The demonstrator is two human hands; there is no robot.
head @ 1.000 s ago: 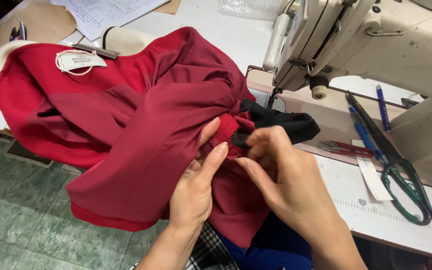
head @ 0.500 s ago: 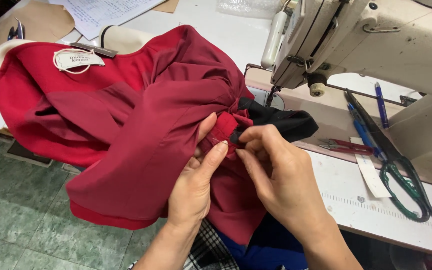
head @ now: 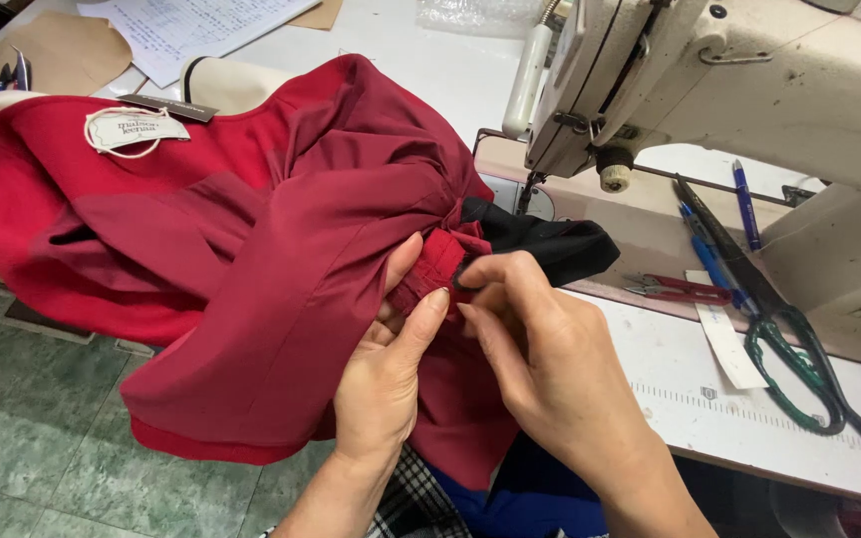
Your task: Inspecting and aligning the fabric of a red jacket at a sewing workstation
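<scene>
Two hands working at one gathered seam: left hand (head: 391,374) lying under the folds, thumb and forefinger closing on the ribbed edge of one red garment (head: 251,259); right hand (head: 550,369) curling beside it, fingertips pinching the same edge, just touching one piece of black fabric (head: 540,249) joining the red cloth there. Garment spreading leftward over the table (head: 799,438) edge and hanging toward the green tiled floor (head: 32,438), covering most of the near table. One oval cream label (head: 132,128) showing inside the collar, one dark tag (head: 166,107) lying just above it. One cream sewing machine (head: 749,80) standing behind the hands, its needle area sitting just beyond the black fabric. Lying to the right on the table: one pair of large dark-handled scissors (head: 779,319), one small pair of red snips (head: 675,290), two blue pens (head: 744,204), one white paper strip (head: 729,344) tucked partly under the scissors. Resting at far left: printed paper sheets (head: 191,30) and brown card pieces (head: 62,55), count unclear. No containers showing.
</scene>
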